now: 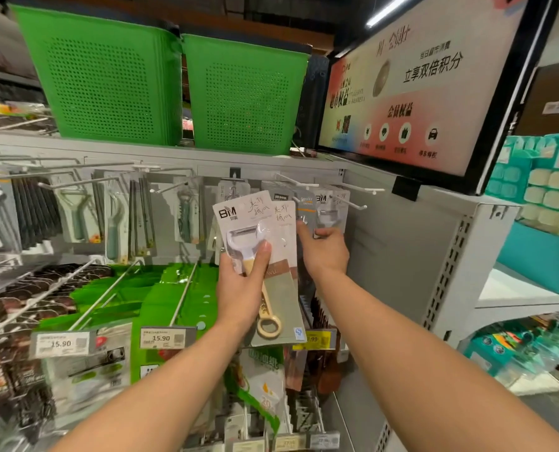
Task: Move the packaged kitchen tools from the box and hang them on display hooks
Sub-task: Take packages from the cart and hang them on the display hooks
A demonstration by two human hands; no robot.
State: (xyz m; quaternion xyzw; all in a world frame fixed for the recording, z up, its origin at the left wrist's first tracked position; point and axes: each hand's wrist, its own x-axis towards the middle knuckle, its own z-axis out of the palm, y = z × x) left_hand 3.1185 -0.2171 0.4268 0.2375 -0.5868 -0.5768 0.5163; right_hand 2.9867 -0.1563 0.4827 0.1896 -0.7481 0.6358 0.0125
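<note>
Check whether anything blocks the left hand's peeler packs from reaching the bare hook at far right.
The right hand, gripping another pack, sits between the peeler packs and that hook; the hook's tip itself is bare.

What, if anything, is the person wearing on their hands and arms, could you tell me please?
Nothing is worn on the left hand or the right hand: no gloves, rings, watch or wristband. No sleeve shows up to the picture's lower edge.
</note>
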